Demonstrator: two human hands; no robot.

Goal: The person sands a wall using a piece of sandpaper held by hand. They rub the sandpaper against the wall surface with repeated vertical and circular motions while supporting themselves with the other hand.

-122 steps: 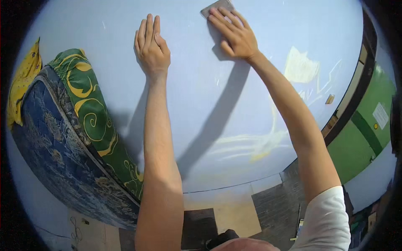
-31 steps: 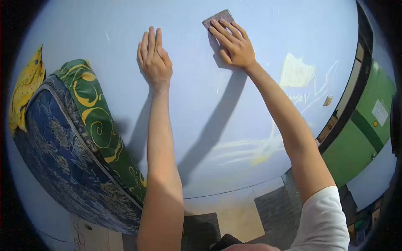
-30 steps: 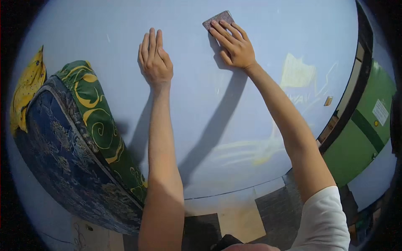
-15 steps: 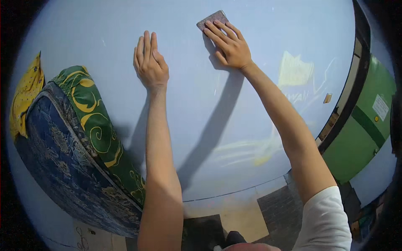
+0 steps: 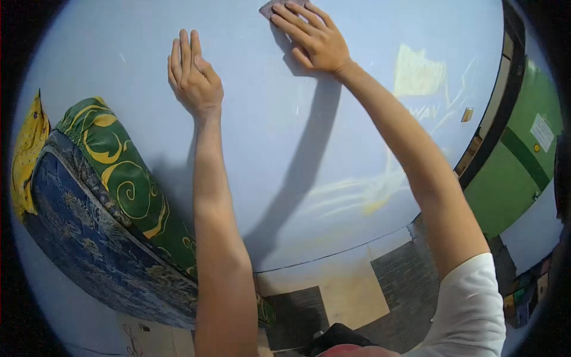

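Note:
My right hand [image 5: 318, 44] presses a brownish-grey square of what looks like sandpaper [image 5: 267, 9] against the pale blue wall [image 5: 256, 113]. Its fingers lie stretched over the piece, which the top edge of the picture partly cuts off. Further left, my left hand [image 5: 197, 82] rests against the same wall, palm toward it. The left fingers point up, with the thumb beside them, and nothing shows in that hand. Both arms are reaching upward, and a long shadow falls on the wall below my right hand.
A blue patterned mattress [image 5: 101, 238] and a green-and-yellow patterned cushion [image 5: 128, 172] lean at the left, beside a yellow cloth [image 5: 30, 160]. Pale yellowish patches [image 5: 419, 71] mark the wall. A green door [image 5: 511, 178] stands at the right, and dark and light floor tiles [image 5: 357, 291] lie below.
The view has shifted, so the wall marks and both hands appear higher and further left. The sandpaper has moved up and left with my right hand, partly out of the picture.

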